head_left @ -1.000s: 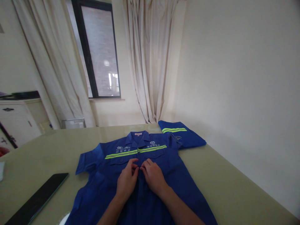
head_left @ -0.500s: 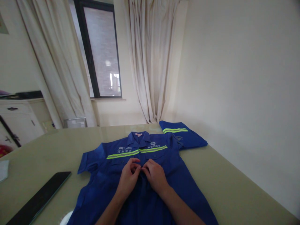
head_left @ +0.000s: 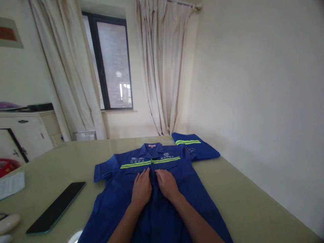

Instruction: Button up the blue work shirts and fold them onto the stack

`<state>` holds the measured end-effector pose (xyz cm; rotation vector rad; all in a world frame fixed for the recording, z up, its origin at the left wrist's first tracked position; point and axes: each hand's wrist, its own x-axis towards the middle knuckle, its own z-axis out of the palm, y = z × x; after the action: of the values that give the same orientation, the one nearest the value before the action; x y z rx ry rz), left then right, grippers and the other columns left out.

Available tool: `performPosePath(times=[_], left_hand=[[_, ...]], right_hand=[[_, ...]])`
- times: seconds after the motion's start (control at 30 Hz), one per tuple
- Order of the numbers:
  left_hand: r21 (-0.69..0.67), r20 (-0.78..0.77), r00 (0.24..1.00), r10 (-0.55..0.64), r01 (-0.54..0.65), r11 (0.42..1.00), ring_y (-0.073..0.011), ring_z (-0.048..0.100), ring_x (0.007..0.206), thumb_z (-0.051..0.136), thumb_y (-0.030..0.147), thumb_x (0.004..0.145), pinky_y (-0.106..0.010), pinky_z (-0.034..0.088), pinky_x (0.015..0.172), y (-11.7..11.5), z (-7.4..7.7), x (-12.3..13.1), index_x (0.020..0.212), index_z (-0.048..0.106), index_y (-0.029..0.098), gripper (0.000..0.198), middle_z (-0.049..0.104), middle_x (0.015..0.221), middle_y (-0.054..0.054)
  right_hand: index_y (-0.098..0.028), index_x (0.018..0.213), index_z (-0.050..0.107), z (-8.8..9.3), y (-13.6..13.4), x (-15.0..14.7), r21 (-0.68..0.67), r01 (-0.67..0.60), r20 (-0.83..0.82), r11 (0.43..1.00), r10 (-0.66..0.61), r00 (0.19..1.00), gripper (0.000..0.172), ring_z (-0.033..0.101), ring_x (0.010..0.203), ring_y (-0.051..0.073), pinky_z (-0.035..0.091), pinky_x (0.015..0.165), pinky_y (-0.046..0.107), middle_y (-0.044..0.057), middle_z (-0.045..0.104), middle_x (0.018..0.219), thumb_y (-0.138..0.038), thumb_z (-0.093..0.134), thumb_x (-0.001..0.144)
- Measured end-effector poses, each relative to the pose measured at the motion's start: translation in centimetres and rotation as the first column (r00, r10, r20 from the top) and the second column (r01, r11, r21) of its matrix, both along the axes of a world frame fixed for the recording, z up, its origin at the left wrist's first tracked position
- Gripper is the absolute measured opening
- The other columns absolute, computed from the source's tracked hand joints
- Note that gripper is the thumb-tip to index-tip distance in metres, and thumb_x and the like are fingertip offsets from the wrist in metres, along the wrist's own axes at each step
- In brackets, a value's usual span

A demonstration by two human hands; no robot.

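Observation:
A blue short-sleeved work shirt point(head_left: 162, 216) lies face up on the table, its collar away from me. A yellow-green reflective stripe crosses its chest, with pale printed lettering above. My left hand point(head_left: 142, 187) rests palm down on the shirt front, left of the buttoned middle strip, with fingers stretched toward the stripe. On the other side of that strip, my right hand point(head_left: 167, 184) lies on the cloth, its fingers slightly bent and pointing inward. The hands are a little apart. No cloth shows pinched in either of them; the right thumb is hidden.
A folded blue garment point(head_left: 199, 148) with a similar stripe lies at the far right, by the shirt's sleeve. At left are a black tablet-like slab point(head_left: 57, 207), a paper sheet point(head_left: 11, 185) and a pale rounded object point(head_left: 8, 222). The wall point(head_left: 265, 118) borders the table point(head_left: 243, 199) on the right.
My hands were pinching together at the shirt's middle front; they have parted and now lie on the cloth. The view has tilted up and turned slightly left.

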<state>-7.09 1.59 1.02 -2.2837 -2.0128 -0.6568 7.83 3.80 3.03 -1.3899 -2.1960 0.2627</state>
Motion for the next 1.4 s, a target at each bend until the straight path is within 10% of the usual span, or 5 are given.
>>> performPosePath(times=[0.3,0.53,0.87,1.2,1.4], left_hand=[[-0.133,-0.136,0.98,-0.146,0.128,0.983,-0.028,0.046,0.143,0.042,0.018,0.091,-0.045,0.037,0.117,-5.0,0.9,0.7,0.144,0.055,0.016,0.055,0.048,0.156,-0.013],[-0.163,0.005,1.0,0.027,-0.026,0.986,-0.0272,0.071,0.101,0.04,0.024,0.096,-0.038,0.05,0.089,-0.6,4.3,0.7,0.095,0.071,0.021,0.031,0.076,0.103,-0.012],[-0.141,0.225,0.974,0.031,0.002,0.99,-0.0204,0.067,0.106,0.039,0.031,0.102,-0.029,0.046,0.087,1.9,1.3,0.1,0.11,0.063,0.024,0.026,0.072,0.113,-0.005],[-0.221,0.33,0.937,0.117,-0.044,0.974,-0.0205,0.069,0.09,0.044,0.025,0.1,-0.027,0.042,0.07,2.0,1.4,-0.2,0.102,0.058,0.027,0.014,0.073,0.096,-0.001],[-0.113,0.392,0.92,0.006,0.042,0.993,-0.0207,0.068,0.107,0.042,0.018,0.098,-0.032,0.047,0.091,1.9,1.1,-0.2,0.111,0.066,0.027,0.028,0.073,0.118,-0.004]], right_hand=[[-0.026,0.117,0.065,0.8,1.5,-1.2,-0.091,0.192,0.16,0.977,-0.176,0.971,0.024,0.072,0.095,0.025,0.049,0.079,0.033,0.009,0.076,0.105,-0.033,0.053,0.097],[-0.027,0.111,0.068,0.0,1.2,-0.7,-0.073,0.17,0.133,0.983,-0.159,0.978,0.027,0.073,0.095,0.022,0.048,0.079,0.03,0.007,0.077,0.104,-0.024,0.042,0.102],[-0.029,0.116,0.065,-0.5,1.0,-0.6,-0.028,0.091,0.039,0.995,-0.09,0.995,0.024,0.068,0.098,0.018,0.05,0.077,0.026,0.004,0.065,0.118,-0.027,0.048,0.099],[-0.028,0.113,0.067,-0.3,1.0,-0.5,-0.029,0.072,0.05,0.997,-0.071,0.996,0.027,0.067,0.096,0.017,0.049,0.075,0.025,0.003,0.064,0.114,-0.023,0.042,0.103],[-0.03,0.116,0.069,-0.2,0.9,-0.3,-0.062,0.046,0.022,0.997,-0.045,0.999,0.025,0.066,0.103,0.018,0.049,0.081,0.026,0.003,0.066,0.116,-0.025,0.051,0.099]])
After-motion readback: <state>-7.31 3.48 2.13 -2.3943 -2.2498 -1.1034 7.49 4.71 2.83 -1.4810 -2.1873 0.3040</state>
